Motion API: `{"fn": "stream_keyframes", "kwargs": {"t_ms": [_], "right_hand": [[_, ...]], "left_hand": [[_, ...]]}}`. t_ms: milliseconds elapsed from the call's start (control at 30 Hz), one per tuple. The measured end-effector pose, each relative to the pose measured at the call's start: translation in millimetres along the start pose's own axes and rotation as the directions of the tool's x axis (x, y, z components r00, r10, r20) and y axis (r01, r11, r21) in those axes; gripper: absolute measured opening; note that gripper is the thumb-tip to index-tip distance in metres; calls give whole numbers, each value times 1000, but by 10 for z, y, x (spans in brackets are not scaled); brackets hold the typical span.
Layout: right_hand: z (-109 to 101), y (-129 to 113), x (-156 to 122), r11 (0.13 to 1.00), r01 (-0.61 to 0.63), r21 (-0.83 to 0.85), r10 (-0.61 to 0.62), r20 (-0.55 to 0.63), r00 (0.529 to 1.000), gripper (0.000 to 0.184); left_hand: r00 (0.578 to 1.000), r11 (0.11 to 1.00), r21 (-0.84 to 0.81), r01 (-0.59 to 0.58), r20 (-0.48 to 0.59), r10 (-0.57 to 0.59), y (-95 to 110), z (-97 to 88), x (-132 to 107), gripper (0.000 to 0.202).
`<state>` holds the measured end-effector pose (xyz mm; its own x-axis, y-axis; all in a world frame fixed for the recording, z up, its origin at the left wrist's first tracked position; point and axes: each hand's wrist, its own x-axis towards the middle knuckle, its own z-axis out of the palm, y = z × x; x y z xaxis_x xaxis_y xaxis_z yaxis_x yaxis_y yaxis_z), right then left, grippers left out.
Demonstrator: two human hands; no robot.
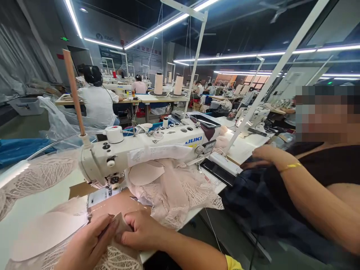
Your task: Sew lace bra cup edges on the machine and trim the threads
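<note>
Both my hands pinch a beige piece of fabric (121,225) just in front of the sewing machine (165,138). My left hand (90,242) grips its left side, fingers curled in, while my right hand (143,228) closes on the right side. Pale lace (120,258) hangs below the hands. To the left a smooth beige cup-shaped piece (50,232) lies on lace fabric, its edge near the needle plate (98,195). More lace garment parts (180,187) are heaped under the machine arm, with another cup piece (146,172) on top. Metal scissor-like blades (135,199) show partly beside my right hand.
A co-worker's arm (309,187) and dark clothing are close on the right. A black phone (216,171) lies at the table's right. A wooden rod (73,93) rises behind the machine head. Thread cones (158,83) and other seated people (95,97) are farther back.
</note>
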<state>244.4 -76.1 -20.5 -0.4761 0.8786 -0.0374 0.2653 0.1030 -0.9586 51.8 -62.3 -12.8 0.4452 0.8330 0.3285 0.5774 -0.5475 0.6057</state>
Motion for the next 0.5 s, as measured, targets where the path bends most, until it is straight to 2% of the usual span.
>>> {"fn": "stream_keyframes", "kwargs": {"t_ms": [100,133,200,300,333,400,433,500], "right_hand": [[-28,13,-19,973,-55,225,44,54,998,15],[-32,13,-25,949,-71,307,57,55,997,17],[-30,7,-33,889,-29,458,44,-22,999,20],[-36,-19,-48,797,115,593,-9,-178,984,28],[-54,-32,-56,792,124,598,-25,-172,985,32],[-129,-67,-74,849,96,520,-54,-94,994,38],[-186,-88,-82,901,90,425,-70,-63,996,38],[-325,-128,-87,986,121,115,-112,-80,990,30]], "left_hand": [[984,998,-54,45,173,-35,54,-8,42,30],[981,993,-84,79,185,-63,94,-10,47,29],[976,972,-161,169,165,-142,205,-8,41,26],[951,905,-303,298,170,-257,383,4,5,28],[940,879,-341,332,192,-281,423,3,-11,27],[922,835,-396,382,231,-312,459,-16,-51,22],[914,821,-408,399,241,-325,455,-34,-73,19],[906,810,-407,421,236,-352,415,-83,-118,14]]}}
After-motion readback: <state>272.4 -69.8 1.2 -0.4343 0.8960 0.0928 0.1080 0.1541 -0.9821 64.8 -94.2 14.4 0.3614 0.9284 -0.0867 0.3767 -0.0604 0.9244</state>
